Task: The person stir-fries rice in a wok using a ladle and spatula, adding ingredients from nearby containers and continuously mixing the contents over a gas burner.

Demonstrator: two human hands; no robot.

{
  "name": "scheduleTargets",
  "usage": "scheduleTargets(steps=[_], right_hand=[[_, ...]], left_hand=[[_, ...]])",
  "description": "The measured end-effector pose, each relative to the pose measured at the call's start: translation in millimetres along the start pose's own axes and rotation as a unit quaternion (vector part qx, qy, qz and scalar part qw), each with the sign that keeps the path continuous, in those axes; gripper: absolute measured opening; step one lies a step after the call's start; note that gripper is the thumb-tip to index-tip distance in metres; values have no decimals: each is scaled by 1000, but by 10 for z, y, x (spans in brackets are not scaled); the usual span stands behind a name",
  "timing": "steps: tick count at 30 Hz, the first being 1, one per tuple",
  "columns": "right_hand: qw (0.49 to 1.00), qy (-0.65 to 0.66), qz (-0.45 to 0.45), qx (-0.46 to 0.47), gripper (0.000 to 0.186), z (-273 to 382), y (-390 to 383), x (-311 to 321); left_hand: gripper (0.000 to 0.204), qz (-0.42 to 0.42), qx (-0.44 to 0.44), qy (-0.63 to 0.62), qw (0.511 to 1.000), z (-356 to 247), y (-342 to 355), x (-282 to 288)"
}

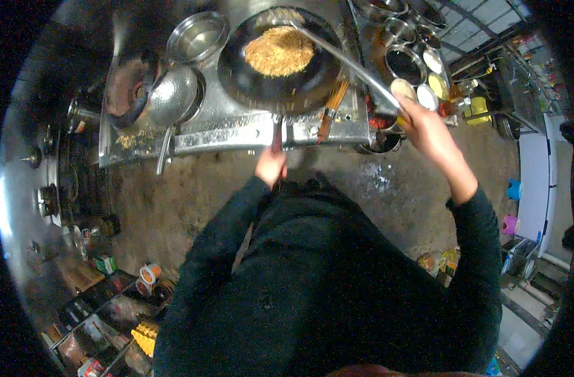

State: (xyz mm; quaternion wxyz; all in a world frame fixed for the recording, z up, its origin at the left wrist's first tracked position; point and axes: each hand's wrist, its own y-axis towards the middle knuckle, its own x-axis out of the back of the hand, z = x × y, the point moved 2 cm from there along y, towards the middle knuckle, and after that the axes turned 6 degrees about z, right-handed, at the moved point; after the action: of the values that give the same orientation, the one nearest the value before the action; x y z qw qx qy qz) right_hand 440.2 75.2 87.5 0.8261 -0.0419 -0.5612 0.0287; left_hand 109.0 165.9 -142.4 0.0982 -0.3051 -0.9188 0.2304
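A dark wok [233,78] sits on the steel stove, with a heap of golden-brown, grainy food like fried rice [277,53] in it. My left hand [272,166] is closed round the wok's handle [277,135] at the stove's front edge. My right hand [430,132] grips a long metal ladle [356,66] near the end of its shaft. The ladle slants down to the left into the wok. Its head is at the far side of the food, blurred. A bamboo brush [333,110] lies just right of the wok.
Left of the wok are a metal basin of liquid [199,43], a perforated strainer [172,94] with its handle over the edge, and a second burner [126,91]. Several bowls of ingredients [405,63] stand at the right. Food scraps [135,139] lie on the stove's left front.
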Motion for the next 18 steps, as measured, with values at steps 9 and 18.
scheduleTargets(steps=[9,18], right_hand=[[983,11,160,-86,63,-19,-267,-514],[985,-12,169,-40,63,6,-193,-591]], left_hand=[[15,-25,-5,-26,999,-75,411,37],[11,-14,16,-3,1000,-174,362,-43]])
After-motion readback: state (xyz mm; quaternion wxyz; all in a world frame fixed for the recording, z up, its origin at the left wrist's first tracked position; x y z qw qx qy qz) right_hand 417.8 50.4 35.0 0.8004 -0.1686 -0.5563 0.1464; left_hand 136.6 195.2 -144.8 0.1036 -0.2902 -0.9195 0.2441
